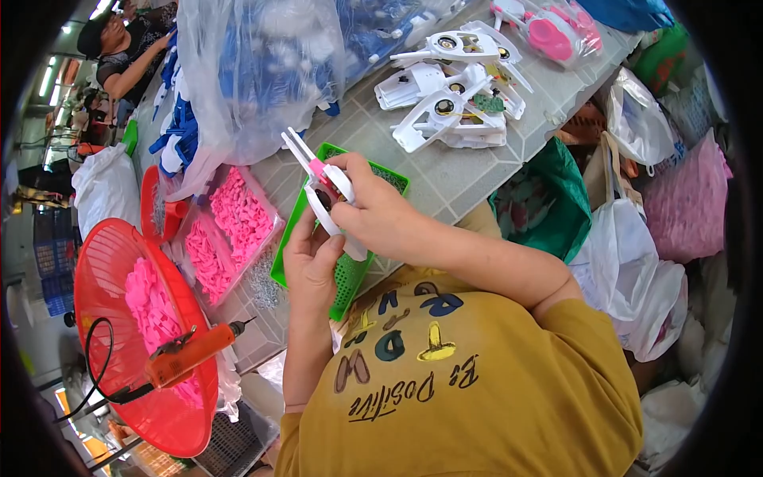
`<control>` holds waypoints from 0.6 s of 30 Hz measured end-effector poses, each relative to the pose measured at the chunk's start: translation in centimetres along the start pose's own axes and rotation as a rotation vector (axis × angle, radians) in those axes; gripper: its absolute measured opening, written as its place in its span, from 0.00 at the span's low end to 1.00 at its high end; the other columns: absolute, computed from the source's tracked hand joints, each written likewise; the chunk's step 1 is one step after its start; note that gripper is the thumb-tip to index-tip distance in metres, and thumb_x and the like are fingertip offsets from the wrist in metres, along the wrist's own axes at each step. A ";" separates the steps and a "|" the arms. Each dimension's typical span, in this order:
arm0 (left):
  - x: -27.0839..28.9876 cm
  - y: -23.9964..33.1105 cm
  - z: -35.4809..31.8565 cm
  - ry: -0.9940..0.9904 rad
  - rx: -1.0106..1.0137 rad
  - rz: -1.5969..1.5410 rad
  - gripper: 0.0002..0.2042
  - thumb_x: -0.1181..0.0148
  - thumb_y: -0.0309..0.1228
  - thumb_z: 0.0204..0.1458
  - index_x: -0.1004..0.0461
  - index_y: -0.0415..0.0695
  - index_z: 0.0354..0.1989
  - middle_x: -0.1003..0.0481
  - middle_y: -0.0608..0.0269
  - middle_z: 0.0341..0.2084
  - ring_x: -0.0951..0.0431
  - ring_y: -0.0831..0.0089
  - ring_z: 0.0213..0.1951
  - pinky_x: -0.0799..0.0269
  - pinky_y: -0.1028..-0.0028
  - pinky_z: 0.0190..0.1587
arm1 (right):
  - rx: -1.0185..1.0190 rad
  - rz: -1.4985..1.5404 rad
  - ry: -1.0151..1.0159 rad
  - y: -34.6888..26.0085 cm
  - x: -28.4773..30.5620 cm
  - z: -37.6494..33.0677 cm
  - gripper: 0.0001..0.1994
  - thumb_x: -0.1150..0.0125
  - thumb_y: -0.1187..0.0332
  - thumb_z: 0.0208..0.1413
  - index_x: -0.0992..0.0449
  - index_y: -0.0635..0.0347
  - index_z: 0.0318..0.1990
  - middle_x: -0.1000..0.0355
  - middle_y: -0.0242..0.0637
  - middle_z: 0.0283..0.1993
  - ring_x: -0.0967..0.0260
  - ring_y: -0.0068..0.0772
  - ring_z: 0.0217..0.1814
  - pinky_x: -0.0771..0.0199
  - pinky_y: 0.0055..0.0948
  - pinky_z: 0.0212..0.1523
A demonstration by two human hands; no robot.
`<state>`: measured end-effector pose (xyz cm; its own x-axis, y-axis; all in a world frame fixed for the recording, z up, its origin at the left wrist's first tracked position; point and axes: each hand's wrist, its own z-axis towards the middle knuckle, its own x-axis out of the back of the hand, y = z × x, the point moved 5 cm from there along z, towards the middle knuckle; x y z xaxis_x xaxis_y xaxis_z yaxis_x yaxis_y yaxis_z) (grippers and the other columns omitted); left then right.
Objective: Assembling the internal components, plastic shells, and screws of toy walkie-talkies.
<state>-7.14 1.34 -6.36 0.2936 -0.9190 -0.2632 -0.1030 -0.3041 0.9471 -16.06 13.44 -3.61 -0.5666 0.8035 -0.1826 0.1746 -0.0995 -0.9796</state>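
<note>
Both of my hands are closed around a white plastic toy shell point(315, 208), held above the green basket. A small pink piece point(318, 168) sits at its upper part, and two thin white prongs stick out beyond that. My left hand point(311, 272) supports the shell from below, thumb against its lower end. From the right, my right hand point(373, 205) grips its upper side, with fingers near the pink piece. The green basket point(346, 288) is partly hidden behind my hands and holds small metal pieces.
Left lie a clear tray point(280, 224) of pink parts, loose screws point(264, 285), a red basket point(97, 294) and an orange electric screwdriver point(191, 358). White shells point(449, 111) lie ahead beside a large clear bag point(254, 71). Bags point(628, 246) crowd the right. Another person point(131, 52) is far left.
</note>
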 end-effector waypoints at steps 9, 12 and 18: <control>0.1 0.0 0.3 -0.048 0.037 0.063 0.31 0.35 0.27 0.52 0.38 0.34 0.66 0.27 0.56 0.55 0.25 0.68 0.55 0.30 0.70 0.57 | -0.029 0.020 0.034 0.7 0.2 0.1 0.24 0.50 0.73 0.55 0.42 0.67 0.60 0.30 0.49 0.47 0.29 0.38 0.48 0.28 0.36 0.50; 0.2 -0.1 0.4 -0.033 0.027 0.065 0.31 0.33 0.27 0.52 0.36 0.35 0.65 0.26 0.57 0.54 0.25 0.69 0.54 0.30 0.70 0.58 | -0.009 0.030 0.046 1.1 0.0 0.1 0.24 0.50 0.72 0.56 0.43 0.67 0.60 0.30 0.51 0.47 0.29 0.40 0.49 0.28 0.36 0.50; 0.9 -0.3 0.5 -0.080 0.000 0.062 0.30 0.30 0.31 0.52 0.34 0.37 0.63 0.27 0.60 0.54 0.25 0.68 0.55 0.29 0.68 0.56 | 0.120 -0.139 0.044 1.1 -0.1 0.2 0.24 0.49 0.70 0.59 0.44 0.69 0.60 0.30 0.53 0.47 0.29 0.43 0.49 0.29 0.37 0.51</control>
<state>-7.28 0.46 -7.02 0.2095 -0.9531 -0.2183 -0.1185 -0.2463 0.9619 -15.96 13.11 -4.65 -0.5423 0.8391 -0.0433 -0.0019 -0.0527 -0.9986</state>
